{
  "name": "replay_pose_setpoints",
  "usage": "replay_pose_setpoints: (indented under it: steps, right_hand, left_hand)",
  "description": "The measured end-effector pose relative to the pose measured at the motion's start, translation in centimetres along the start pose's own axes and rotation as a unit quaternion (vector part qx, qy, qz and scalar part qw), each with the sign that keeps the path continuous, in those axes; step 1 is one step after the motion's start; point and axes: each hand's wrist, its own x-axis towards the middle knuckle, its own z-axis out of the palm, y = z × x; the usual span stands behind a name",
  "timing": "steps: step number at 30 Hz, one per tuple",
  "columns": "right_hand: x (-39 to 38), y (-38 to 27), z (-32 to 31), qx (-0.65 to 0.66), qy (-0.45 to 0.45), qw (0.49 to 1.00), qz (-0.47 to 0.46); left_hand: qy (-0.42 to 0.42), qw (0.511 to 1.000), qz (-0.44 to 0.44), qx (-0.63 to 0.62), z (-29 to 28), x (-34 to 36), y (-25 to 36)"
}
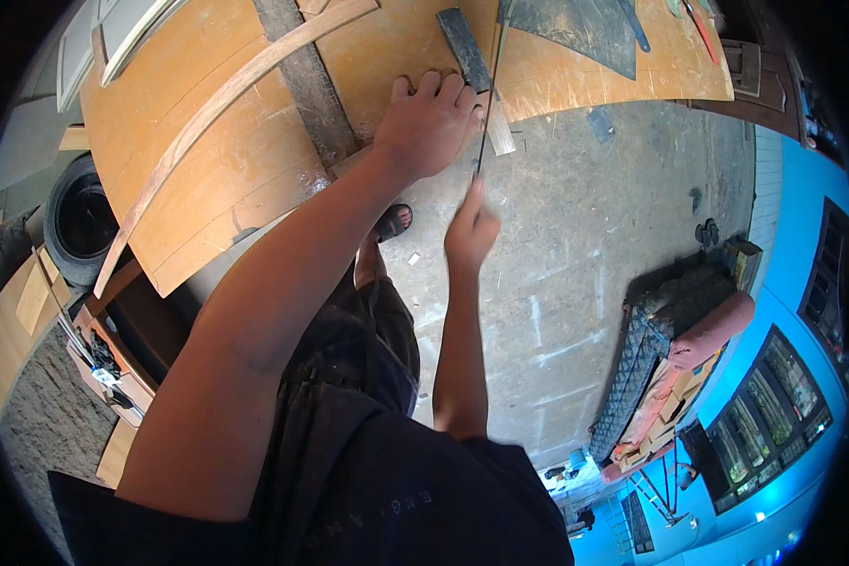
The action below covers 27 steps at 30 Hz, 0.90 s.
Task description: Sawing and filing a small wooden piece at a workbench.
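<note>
Right hand [472, 231] clenched around the near end of a long thin tool [488, 118], which crosses the table [226, 189] edge beside 1 pale wood strip [503, 132]. Left hand [429, 123] rests there, fingers bent; whether it grips anything, I cannot tell.

A round black rubber tyre [59, 253] sits at the left. Right, on the grey concrete floor [557, 236] — dark footwear [707, 232], then a pinkish-red padded roll [712, 330] — before a bright blue wall [785, 274] with a dark-framed, multi-paned window [769, 418].
</note>
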Motion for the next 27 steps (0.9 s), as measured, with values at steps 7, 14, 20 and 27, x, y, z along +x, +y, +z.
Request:
replay_pose_setpoints:
  steps: [7,14,20,27]
  right_hand:
    - [-4.7,0.4,-0.7,0.06,-0.021,0.994,0.092]
    - [-3.5,0.5,-1.1,0.005,-0.026,0.999,0.035]
    - [2.3,-3.1,1.7,0.071,-0.008,0.997,0.034]
    - [-10.4,3.0,-4.1,0.025,-0.054,0.987,0.151]
  left_hand:
    - [0.026,1.0,-0.003,0.006,0.2,-0.5,-0.7]
    - [0.035,0.999,0.005,0.009,0.4,-0.4,-0.9]
    - [0.025,1.0,0.013,0.0,0.3,-0.4,-1.0]
    - [0.026,0.999,0.005,0.018,0.1,-0.6,-0.9]
